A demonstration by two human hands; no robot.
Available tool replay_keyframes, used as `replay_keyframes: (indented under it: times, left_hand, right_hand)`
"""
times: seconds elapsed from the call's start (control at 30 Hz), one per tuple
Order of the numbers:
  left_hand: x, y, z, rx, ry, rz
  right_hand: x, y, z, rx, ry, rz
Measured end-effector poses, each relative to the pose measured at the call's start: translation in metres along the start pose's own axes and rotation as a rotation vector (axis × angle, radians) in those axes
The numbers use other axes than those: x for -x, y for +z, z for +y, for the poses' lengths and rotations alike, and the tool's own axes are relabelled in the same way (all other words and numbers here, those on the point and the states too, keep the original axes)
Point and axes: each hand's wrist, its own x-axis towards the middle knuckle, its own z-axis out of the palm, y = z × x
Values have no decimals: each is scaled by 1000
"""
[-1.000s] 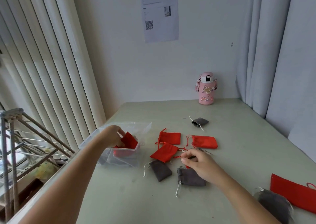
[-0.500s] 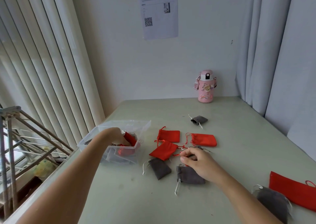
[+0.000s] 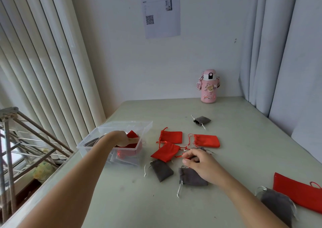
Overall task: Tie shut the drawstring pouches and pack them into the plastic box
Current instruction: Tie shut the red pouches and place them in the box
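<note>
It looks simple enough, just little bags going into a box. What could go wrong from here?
1. The plastic box sits near the table's left edge with the left hand reaching inside it; a shove might slide it off.
2. The right hand pinches a red cord, and another red pouch lies close by with loose cords; pulling may snag or drag it.
3. A gray pouch lies under that hand's wrist and could get swept along.

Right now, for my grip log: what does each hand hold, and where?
Right hand pinches the drawstring of the middle red pouch; left hand touches the boxed red pouch, grip unclear.
</note>
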Motion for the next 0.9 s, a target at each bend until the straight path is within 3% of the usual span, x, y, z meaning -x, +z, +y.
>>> replay_keyframes:
  times: [0.33, 0.47, 0.53, 0.6, 0.73, 0.9]
  left_hand:
    - [-7, 11, 1, 72, 18, 131]
    - [-11, 12, -10, 107, 21, 331]
    - [-10, 13, -18, 17, -9, 378]
    - [-10, 13, -23, -89, -62, 329]
    - [-15, 7, -25, -39, -67, 162]
    - [-13, 7, -25, -2, -90, 234]
  right_hand:
    - [-2, 1, 3, 24, -12, 15]
    - [-2, 1, 3, 24, -8, 9]
    - [-2, 1, 4, 38, -9, 17]
    - [-2, 2, 3, 45, -7, 19]
    - [-1, 1, 2, 37, -1, 18]
    - [2, 1, -2, 44, -16, 44]
